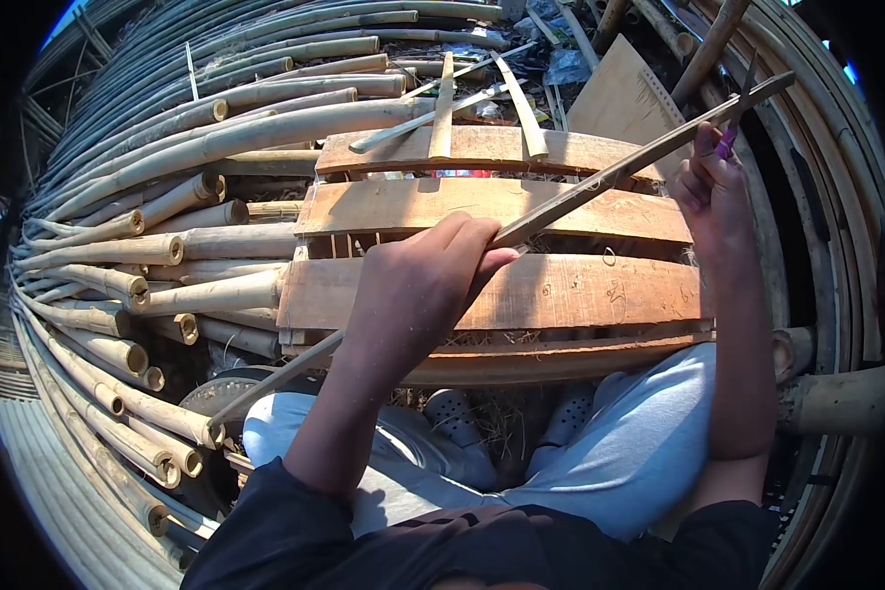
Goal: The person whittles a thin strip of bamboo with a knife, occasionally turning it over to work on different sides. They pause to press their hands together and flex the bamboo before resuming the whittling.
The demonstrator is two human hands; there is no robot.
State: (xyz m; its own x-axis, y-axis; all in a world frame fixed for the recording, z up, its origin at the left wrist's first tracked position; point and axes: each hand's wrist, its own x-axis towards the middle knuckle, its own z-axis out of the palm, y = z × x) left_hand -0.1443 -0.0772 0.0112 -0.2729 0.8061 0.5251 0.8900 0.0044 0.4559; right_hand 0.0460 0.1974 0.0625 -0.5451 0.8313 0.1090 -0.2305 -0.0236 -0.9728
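My left hand (423, 270) is closed around a long split bamboo strip (624, 169), which slants across my lap from low on the left to high on the right. In my right hand (713, 197), raised near the strip's far end, is a knife with a purple handle (725, 147). Its thin blade points upward and overlaps the strip close to the tip. Below both hands stands a low slatted wooden bench (590, 295). At its far side lie two short pale bamboo pieces (442, 108), with their near ends over the back slat.
Stacked bamboo poles (256, 123) fill the left and back, their cut ends close to the bench. A thin board (624, 98) leans at the back right. More long poles (846, 197) run along the right. My knees are against the bench's near edge.
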